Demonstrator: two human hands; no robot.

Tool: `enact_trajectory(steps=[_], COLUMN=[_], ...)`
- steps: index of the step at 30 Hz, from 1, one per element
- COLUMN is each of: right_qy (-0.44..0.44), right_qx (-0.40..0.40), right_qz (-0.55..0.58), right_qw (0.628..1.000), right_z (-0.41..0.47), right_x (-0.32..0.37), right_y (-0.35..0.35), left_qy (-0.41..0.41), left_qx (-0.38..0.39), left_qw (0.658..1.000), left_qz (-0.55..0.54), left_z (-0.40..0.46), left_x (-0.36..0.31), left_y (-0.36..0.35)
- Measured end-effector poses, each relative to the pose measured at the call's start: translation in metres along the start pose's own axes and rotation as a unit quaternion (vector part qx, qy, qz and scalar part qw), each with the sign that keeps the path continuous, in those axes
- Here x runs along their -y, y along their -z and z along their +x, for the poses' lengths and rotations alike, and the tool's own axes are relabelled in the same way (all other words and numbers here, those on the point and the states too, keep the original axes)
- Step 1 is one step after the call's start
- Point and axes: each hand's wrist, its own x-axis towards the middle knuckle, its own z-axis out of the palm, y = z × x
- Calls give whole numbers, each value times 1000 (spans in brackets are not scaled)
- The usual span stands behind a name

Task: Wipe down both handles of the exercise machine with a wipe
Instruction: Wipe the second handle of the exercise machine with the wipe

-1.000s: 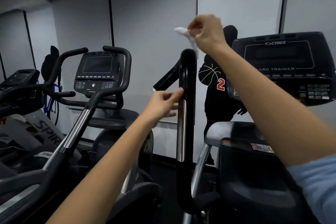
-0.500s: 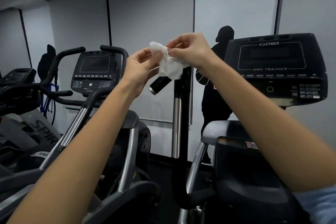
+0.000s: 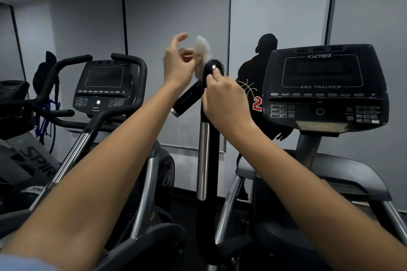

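Observation:
The Arc Trainer's black upright handle (image 3: 211,138) stands in the middle, with a chrome strip down its front and a short side grip (image 3: 187,99) branching to the left. My left hand (image 3: 178,66), blurred by motion, pinches a white wipe (image 3: 201,53) just left of the handle's rounded top. My right hand (image 3: 224,97) is curled against the handle just below its top, thumb on the front. Whether its fingers also touch the wipe's lower edge is unclear. No second handle of this machine is in view.
The Cybex console (image 3: 323,86) sits to the right on its post. Another black exercise machine (image 3: 105,86) with curved handlebars stands to the left, and a third (image 3: 13,103) is at the far left edge. Grey wall panels with a basketball player silhouette (image 3: 262,86) lie behind.
Half a second ago both hands held the wipe together above the handle. Now my left hand has the wipe beside the handle's top, and my right hand has dropped onto the handle.

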Motion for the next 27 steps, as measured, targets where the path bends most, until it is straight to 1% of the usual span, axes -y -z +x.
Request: enact_trajectory(steps=[2, 4, 7, 9, 12, 14, 18, 20, 22, 24, 25, 27], right_qy=[0, -1, -19, -25, -24, -18, -3, 1, -1, -10, -15, -20], right_qx=[-3, 3, 13, 3, -5, -15, -10, -7, -13, -20, -22, -27], right_qz=[-25, -37, -56, -50, -27, -17, 3, 4, 3, 6, 11, 14], right_qw=[1000, 999, 998, 998, 999, 1000, 1000, 1000, 1000, 1000, 1000, 999], right_z=[4, 5, 3, 3, 1, -2, -8, -9, -9, -9, -9, -9], right_x=[3, 4, 3, 3, 1, -1, -2, -2, -3, -1, 0, 0], right_y=[6, 6, -3, -7, -12, -14, -16, -17, -19, -21, -22, -24], left_qy=[-31, -41, -51, -58, -67, -47, -15, -4, -6, -14, -29, -63], left_qx=[56, 106, 154, 152, 131, 115, 126, 120, 90, 71, 76, 101], left_qw=[998, 994, 984, 980, 983, 987, 976, 982, 994, 997, 996, 992], left_qz=[3, 5, 73, 111, 108, 105, 177, 147, 53, -31, -31, 40], left_z=[5, 12, 26, 31, 29, 27, 20, 17, 17, 19, 21, 22], left_x=[-3, 0, 12, 23, 36, 45, 69, 72, 59, 44, 40, 41], left_y=[-11, -14, -13, -14, -22, -25, -19, -16, -22, -29, -31, -31])
